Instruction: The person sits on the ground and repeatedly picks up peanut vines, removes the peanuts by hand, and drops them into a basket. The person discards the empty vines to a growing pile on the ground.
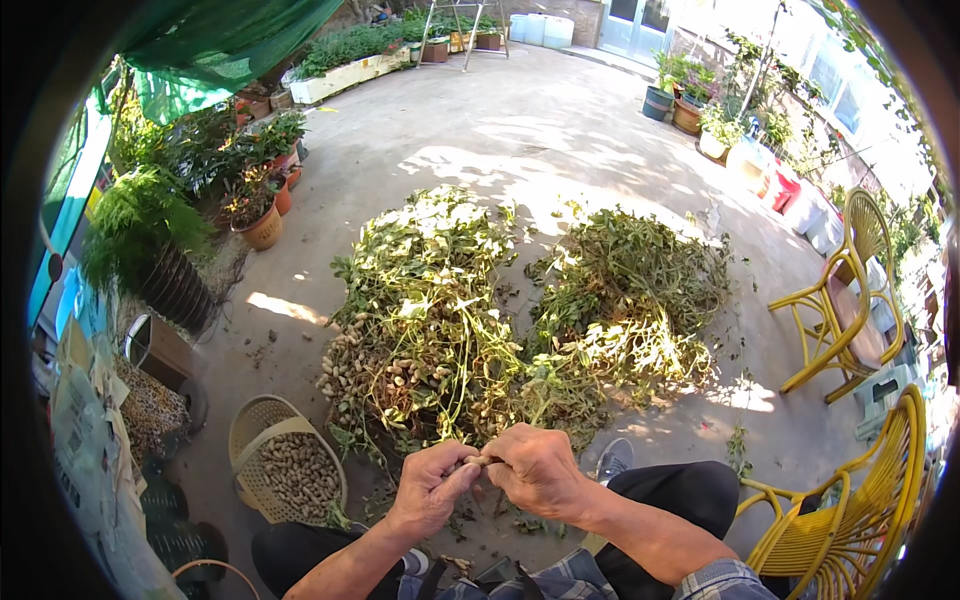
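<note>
My left hand and my right hand meet at the lower middle of the view. A peanut in its shell is pinched between the fingertips of both. Beyond my hands lies a heap of peanut plants with pods showing along its left side. To the right of it lies a second heap of leafy vines. A plastic basket with a handle stands at lower left, holding many unshelled peanuts.
Yellow rattan chairs stand at the right. Flower pots, a dark ribbed planter and an open box line the left. A metal stepladder stands far off. Loose peanuts and leaf scraps lie near my feet.
</note>
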The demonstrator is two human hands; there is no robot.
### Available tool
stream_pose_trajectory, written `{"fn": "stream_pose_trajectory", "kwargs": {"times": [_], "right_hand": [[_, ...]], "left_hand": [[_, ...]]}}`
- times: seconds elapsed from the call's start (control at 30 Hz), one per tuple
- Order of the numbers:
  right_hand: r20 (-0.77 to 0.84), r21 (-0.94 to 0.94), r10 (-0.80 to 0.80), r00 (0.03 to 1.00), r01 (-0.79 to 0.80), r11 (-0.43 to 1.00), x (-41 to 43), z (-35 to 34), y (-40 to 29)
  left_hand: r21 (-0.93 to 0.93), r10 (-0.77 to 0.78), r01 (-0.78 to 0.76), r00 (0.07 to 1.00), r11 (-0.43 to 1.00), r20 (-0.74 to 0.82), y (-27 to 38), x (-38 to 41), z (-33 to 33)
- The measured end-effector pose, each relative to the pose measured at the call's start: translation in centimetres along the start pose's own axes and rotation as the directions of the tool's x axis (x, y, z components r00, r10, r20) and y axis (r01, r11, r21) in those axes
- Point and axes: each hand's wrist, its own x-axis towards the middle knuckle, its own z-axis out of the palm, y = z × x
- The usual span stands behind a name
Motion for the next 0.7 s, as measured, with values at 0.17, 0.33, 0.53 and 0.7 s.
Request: {"fn": "stream_pose_trajectory", "kwargs": {"times": [0.17, 0.33, 0.53, 0.7], "right_hand": [[-0.034, -0.01, 0.082, 0.996, -0.083, 0.997, -0.9, 1.2, 1.7], [-0.012, 0.195, 0.229, 0.973, -0.222, 0.955, -0.2, 0.8, 0.7], [-0.068, 0.476, 0.466, 0.882, -0.382, 0.792, 0.4, 0.7, 1.6], [-0.052, 0.835, 0.594, 0.803, -0.291, 0.466, 0.5, 0.0, 4.0]], "left_hand": [[0.319, 0.26, -0.224, 0.963, 0.921, -0.074, 0.9, 0.3, 0.2], [-0.358, -0.196, 0.148, 0.976, 0.922, -0.1, 0.5, -0.2, -0.4], [-0.728, -0.24, 0.209, 0.969, 0.653, 0.064, 1.2, 0.0, -1.8], [-0.701, -0.277, 0.242, 0.959, 0.671, 0.066, 0.3, 0.3, -2.0]]}}
